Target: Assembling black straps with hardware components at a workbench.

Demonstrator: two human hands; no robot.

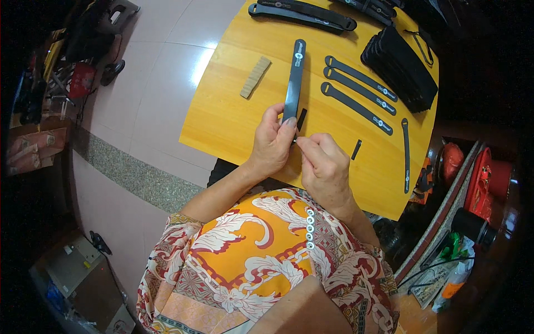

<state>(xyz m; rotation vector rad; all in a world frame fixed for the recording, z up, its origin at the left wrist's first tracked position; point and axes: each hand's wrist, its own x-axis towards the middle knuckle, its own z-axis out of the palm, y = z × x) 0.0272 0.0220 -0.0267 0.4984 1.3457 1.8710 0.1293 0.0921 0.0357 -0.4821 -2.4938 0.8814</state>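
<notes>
My left hand [271, 139] is closed on a long black strap [296, 72] that points away from me, a pale printed mark near its far end. The thumb lies over the strap, and its lower part is hidden in the hand. My right hand [325, 161] pinches something small and dark right beside the left fingers; I cannot make out whether it is the strap's near end. Just behind the hands lies a short black strip [302, 119]. Another short black strip [356, 149] rests on the table to the right.
Three flat black straps [359, 108] lie on the yellow table [222, 111], with a smaller strap [406, 156] by its right edge. A thick black stack [401, 69] stands at far right. Strap bundles [300, 15] sit at the far edge, and a ridged tan strip [256, 77] lies left.
</notes>
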